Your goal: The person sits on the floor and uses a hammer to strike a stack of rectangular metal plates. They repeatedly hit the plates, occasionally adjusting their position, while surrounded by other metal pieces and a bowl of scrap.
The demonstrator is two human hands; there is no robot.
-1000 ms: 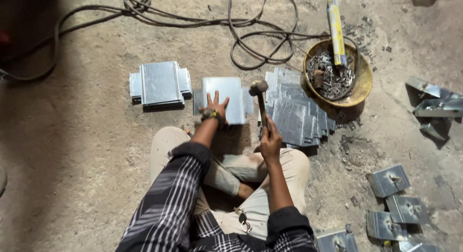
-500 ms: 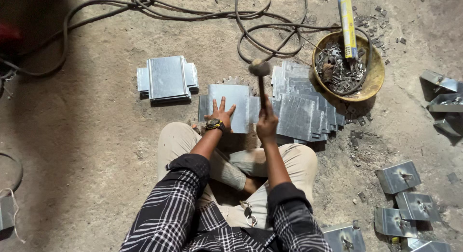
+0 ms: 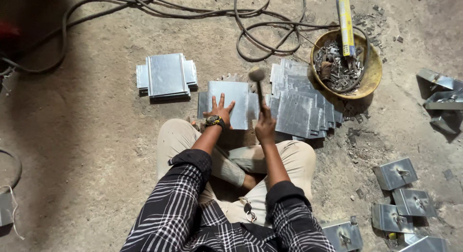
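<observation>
The left hand [image 3: 219, 108] lies flat, fingers spread, pressing a thin metal sheet [image 3: 230, 103] to the floor; stiff, light, probably sharp-edged, best held by its face. Right of those fingers, the right hand [image 3: 265, 126] grips a hammer [image 3: 257, 83], fingers wrapped around its handle.

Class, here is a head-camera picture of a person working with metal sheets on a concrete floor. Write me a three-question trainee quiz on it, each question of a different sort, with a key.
1. True or false: the left hand presses flat on the grey metal sheet in front of the knees.
2. Multiple choice: what does the right hand grip? A) a pair of pliers B) a dark-handled hammer C) a black cable
3. Fill in: the round yellow bowl of metal scraps sits beyond the fanned pile of grey metal sheets, on the person's ____ side.

Key: 1 true; 2 B; 3 right.
</observation>
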